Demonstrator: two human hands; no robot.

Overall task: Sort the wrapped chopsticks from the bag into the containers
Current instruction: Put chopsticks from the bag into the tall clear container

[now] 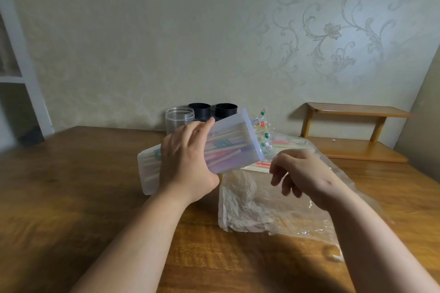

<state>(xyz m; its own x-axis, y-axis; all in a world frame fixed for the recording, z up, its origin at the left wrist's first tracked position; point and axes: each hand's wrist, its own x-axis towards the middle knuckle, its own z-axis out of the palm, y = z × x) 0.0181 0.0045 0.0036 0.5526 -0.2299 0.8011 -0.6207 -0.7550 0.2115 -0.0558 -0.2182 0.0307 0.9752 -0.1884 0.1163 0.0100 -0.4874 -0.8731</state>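
Wooden table [78, 197], brown with strong grain and a dull sheen, fills the lower view. Back edge stands against a wall with pale wallpaper [328, 31] that carries a raised floral scroll pattern on the right half. White shelving frame [26, 78] at far left. Low two-tier wooden shelf [352, 131] at right, against the wall by the corner.

Left hand [188, 162]: fingers and thumb wrapped round a translucent plastic box [238, 143], a long rectangular one. Box tilted, closed end low at left near the tabletop, rimmed open mouth raised at right. Inside it lie wrapped chopsticks [226, 150], pink, purple, teal and pale wood tones showing through the wall.

Right hand [302, 173]: just right of the box mouth and below it, over the bag, palm down. Fingers hang loosely curled, somewhat blurred; nothing seen between them.

Clear plastic bag [250, 202]: crumpled, lying flat on the table under the right hand and forearm and reaching toward the near right. More wrapped chopsticks, a loose pile [285, 144], sit at the bag's far end, beyond the box mouth; green and red wrapper ends show there.

At the back of the table by the wall: a clear round jar [179, 118], open at the top, and just to its right two black cylindrical containers [199, 110] [226, 110] side by side. The box partly hides their lower parts.
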